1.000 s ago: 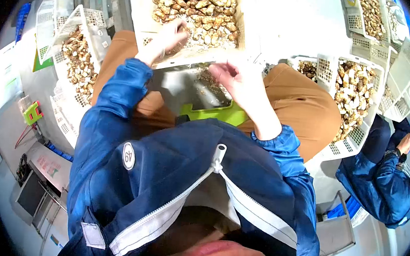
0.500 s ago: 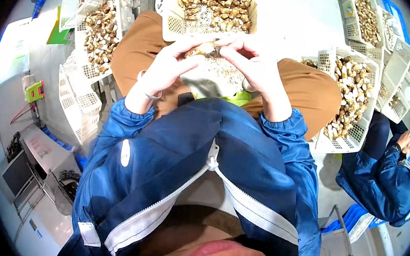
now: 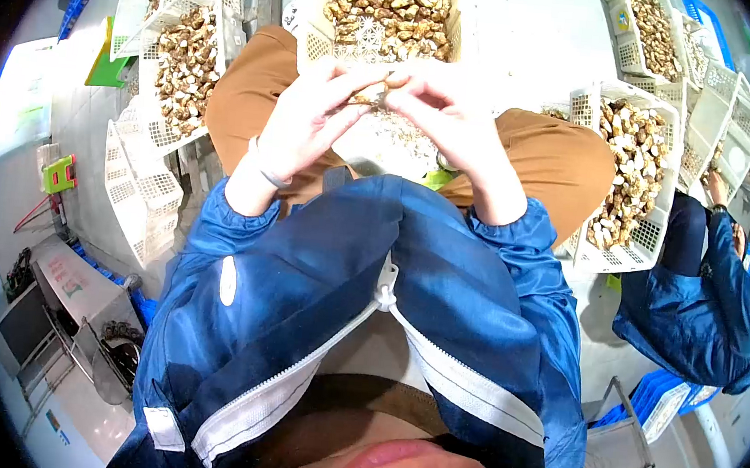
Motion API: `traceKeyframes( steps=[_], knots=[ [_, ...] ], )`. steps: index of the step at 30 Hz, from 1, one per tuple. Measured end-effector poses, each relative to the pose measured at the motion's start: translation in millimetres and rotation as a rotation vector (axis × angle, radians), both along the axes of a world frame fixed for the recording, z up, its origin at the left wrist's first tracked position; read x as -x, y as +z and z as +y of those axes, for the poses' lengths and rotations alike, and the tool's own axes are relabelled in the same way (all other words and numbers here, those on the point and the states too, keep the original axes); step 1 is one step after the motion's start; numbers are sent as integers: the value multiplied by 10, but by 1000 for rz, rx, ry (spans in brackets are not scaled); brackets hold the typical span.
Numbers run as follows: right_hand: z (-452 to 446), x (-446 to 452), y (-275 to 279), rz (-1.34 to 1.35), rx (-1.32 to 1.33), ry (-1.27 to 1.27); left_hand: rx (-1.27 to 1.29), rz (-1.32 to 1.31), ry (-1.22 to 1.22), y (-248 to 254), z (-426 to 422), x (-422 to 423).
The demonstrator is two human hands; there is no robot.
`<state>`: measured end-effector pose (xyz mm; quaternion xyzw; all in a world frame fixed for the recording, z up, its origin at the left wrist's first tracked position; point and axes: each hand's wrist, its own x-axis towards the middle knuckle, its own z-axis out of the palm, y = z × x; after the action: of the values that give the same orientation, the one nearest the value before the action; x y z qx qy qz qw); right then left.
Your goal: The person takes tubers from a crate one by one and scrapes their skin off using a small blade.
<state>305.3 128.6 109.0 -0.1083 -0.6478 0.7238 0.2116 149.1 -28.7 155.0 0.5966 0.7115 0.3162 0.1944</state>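
My left hand (image 3: pixel 316 111) is closed around a small brown-and-white piece (image 3: pixel 369 96) that looks like a mushroom, pinched between thumb and fingers. Close against it, my right hand (image 3: pixel 447 120) has its thumb and forefinger pressed together at the piece; what they grip there is too small to make out. Below both hands, between my knees, lies a container or bag of pale scraps (image 3: pixel 392 146), partly hidden by my jacket. Just ahead stands a cream plastic crate (image 3: pixel 314 43) heaped with brown mushroom-like pieces (image 3: pixel 393 4).
Slatted crates of similar pieces stand at my left (image 3: pixel 184 66) and right (image 3: pixel 632 176), with more crates (image 3: pixel 716 112) beyond. A co-worker in a blue jacket (image 3: pixel 699 307) sits at the right. A white table surface (image 3: pixel 526 42) lies ahead.
My hands have come slightly closer together around the piece, and the left one has turned a little. The co-worker's arm at the right has reached forward towards a crate.
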Motion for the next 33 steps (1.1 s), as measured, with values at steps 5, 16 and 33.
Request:
traceKeyframes(
  steps=[5, 16, 33],
  knots=[
    [59, 17, 2, -1, 378, 69, -19, -483, -21, -148, -14, 104],
    [116, 95, -125, -51, 280, -19, 143, -1011, 220, -244, 32, 14],
    [133, 122, -157, -118, -149, -21, 79, -1037, 263, -309, 161, -5]
  ],
)
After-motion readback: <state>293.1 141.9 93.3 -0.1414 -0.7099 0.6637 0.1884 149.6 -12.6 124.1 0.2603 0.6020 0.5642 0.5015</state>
